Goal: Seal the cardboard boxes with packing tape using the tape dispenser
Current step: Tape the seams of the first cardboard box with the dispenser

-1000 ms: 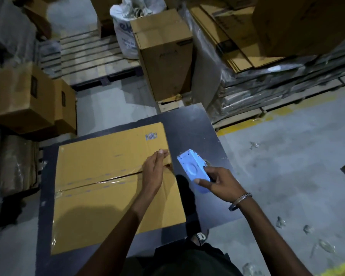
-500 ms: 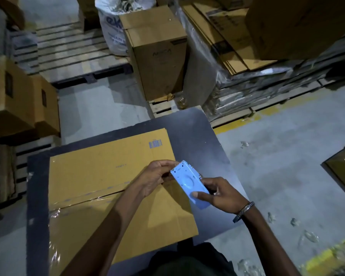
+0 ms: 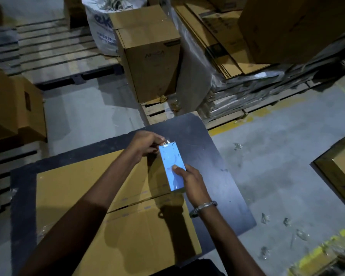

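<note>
At frame centre, over the far edge of a flat cardboard box (image 3: 116,196), the right hand (image 3: 189,182) grips a pale blue tape dispenser (image 3: 172,168), thumb pressed on its smooth flat side and fingers wrapped behind it. Its body is a slim rounded rectangle of plastic with a faint moulded circle, its far end tilted up. The left hand (image 3: 145,144) pinches something small and shiny at that far end; it looks like the tape end, though I cannot tell for sure. The box is matte yellow-brown card, lying on a dark, round-cornered bench (image 3: 217,166); its two top flaps meet in a seam running across it, with small grey printed marks beside the seam and glossy clear tape glinting near its left edge. A metal bracelet (image 3: 203,207) circles the right wrist. At upper centre stands an upright carton (image 3: 151,52) with faint print that is not legible, and behind it a white woven sack (image 3: 102,26) with blue lettering, only partly visible.
</note>
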{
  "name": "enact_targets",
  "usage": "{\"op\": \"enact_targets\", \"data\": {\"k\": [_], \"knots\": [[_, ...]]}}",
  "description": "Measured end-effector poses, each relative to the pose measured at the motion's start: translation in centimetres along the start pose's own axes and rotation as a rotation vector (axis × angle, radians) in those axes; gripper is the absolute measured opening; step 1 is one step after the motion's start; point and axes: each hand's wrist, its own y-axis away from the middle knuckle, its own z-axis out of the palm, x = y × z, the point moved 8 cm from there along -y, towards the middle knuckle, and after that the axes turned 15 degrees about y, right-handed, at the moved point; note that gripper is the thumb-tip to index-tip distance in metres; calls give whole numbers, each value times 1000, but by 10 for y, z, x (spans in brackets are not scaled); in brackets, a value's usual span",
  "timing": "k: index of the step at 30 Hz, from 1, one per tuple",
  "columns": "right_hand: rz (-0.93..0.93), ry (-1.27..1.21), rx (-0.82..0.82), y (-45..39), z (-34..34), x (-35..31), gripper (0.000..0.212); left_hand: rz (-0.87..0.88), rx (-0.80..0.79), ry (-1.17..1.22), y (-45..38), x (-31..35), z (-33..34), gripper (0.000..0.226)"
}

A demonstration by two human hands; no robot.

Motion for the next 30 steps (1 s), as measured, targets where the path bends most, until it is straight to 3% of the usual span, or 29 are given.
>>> {"op": "enact_targets", "data": {"k": [3,5,9,14,22,25,27,30], "knots": [[39,167,44,-17,-2,-23,21,78,41,-42,-17,14,-3,8],[50,273,83,-30,-3,-33,31,114,40,-66,-29,20,-2,9],[86,325,116,-55,3,-33,45,128,79,-134,-45,10,-6,5],[163,341,109,-73,3,-30,45,183,112,-169,-57,-1,-10,6],[228,428,93,-91,8,-39,63,-68,23,-256,-76,-8,-12,14],[239,418,103,-92,10,-37,67,-169,-2,-403,-79,-9,-16,49],[239,406,104,-90,11,-37,65,-85,18,-546,-77,0,-22,67],[248,399,115,-89,10,-35,65,196,-101,-549,-68,15,-16,29]]}}
